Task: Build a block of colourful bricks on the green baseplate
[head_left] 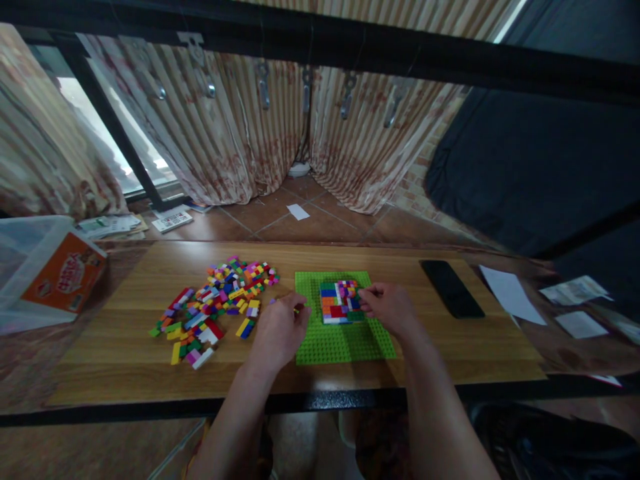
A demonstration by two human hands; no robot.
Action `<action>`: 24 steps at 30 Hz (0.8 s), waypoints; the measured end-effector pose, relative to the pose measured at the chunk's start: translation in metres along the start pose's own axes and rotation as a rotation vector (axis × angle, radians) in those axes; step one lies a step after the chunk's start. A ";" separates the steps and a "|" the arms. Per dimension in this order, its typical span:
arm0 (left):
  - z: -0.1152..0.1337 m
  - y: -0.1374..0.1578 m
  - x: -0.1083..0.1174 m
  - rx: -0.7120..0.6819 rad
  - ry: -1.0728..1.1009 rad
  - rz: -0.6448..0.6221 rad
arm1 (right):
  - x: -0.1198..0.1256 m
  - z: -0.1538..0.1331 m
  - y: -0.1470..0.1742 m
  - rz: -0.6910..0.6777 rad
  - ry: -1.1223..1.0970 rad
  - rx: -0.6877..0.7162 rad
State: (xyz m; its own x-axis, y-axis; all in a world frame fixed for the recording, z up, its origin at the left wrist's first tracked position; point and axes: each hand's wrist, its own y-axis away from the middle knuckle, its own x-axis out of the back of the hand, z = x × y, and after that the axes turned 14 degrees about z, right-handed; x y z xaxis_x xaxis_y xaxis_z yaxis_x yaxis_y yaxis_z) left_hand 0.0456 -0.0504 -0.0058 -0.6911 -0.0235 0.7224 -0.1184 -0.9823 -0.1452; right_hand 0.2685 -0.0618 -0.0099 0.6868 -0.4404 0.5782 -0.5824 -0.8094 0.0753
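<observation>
Tabletop (430,363), near edge: both forearms reach in across it. Green plate (345,347), studded, lies flat a little in from the near edge, about midway between the left and right edges. Left hand (283,327) hangs by the plate's left edge, fingers half curled, thumb near them; cannot tell whether a brick sits between them. Right hand (387,307) is at the plate's right side, thumb and fingertips drawn together at the right side of the brick build (333,310); cannot tell whether they grip a piece. Build sits on the plate, toward its far edge: flat block of mixed colours, white along its near side. Loose bricks (200,317) spread over the tabletop's left half, a few just beside the left hand. Phone (450,287), black, lies aslant near the far right corner. Clear box (25,267), orange label, stands past the left edge. Beyond the far edge: 1 white card (298,212) on tiled floor, then striped curtains (225,133).
</observation>
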 end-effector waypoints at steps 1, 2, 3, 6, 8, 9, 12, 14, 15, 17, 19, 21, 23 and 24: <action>0.000 0.000 0.000 0.003 0.000 0.001 | 0.001 -0.001 0.000 -0.013 -0.016 -0.025; -0.001 0.000 -0.001 0.006 0.001 0.002 | 0.002 -0.002 0.000 -0.020 -0.030 -0.041; -0.001 0.000 -0.001 0.010 0.001 0.004 | 0.003 -0.002 0.000 -0.024 -0.040 -0.051; 0.000 0.000 0.000 0.006 -0.002 0.010 | 0.005 -0.003 -0.001 -0.028 -0.057 -0.062; 0.001 0.001 0.001 0.000 -0.019 0.013 | 0.006 -0.002 -0.002 -0.028 -0.063 -0.063; 0.001 0.001 0.002 -0.003 -0.029 0.012 | 0.006 -0.002 -0.002 -0.028 -0.064 -0.062; 0.002 0.001 0.003 -0.006 -0.049 0.003 | 0.005 -0.001 -0.002 -0.031 -0.054 -0.066; 0.002 0.001 0.004 -0.009 -0.053 -0.001 | 0.004 0.000 -0.002 -0.041 -0.041 -0.065; 0.002 0.001 0.004 -0.012 -0.054 -0.002 | 0.003 0.001 -0.003 -0.041 -0.038 -0.062; 0.003 0.001 0.004 -0.017 -0.056 -0.004 | 0.002 0.003 -0.004 -0.035 -0.045 -0.050; 0.003 0.001 0.005 -0.026 -0.056 -0.009 | 0.002 0.004 -0.006 -0.028 -0.068 -0.047; 0.004 0.002 0.005 -0.034 -0.055 -0.015 | 0.002 0.004 -0.007 -0.034 -0.101 -0.055; 0.004 0.002 0.005 -0.042 -0.051 -0.013 | 0.002 0.004 -0.008 -0.042 -0.145 -0.071; 0.004 0.002 0.004 -0.041 -0.048 -0.010 | 0.002 0.004 -0.008 -0.044 -0.170 -0.079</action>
State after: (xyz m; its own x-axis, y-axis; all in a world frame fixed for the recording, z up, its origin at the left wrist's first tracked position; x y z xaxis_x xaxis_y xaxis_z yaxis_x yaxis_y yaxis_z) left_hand 0.0449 -0.0533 -0.0005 -0.6551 -0.0230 0.7552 -0.1555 -0.9740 -0.1646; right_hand 0.2764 -0.0575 -0.0121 0.7719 -0.4701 0.4279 -0.5780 -0.7993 0.1646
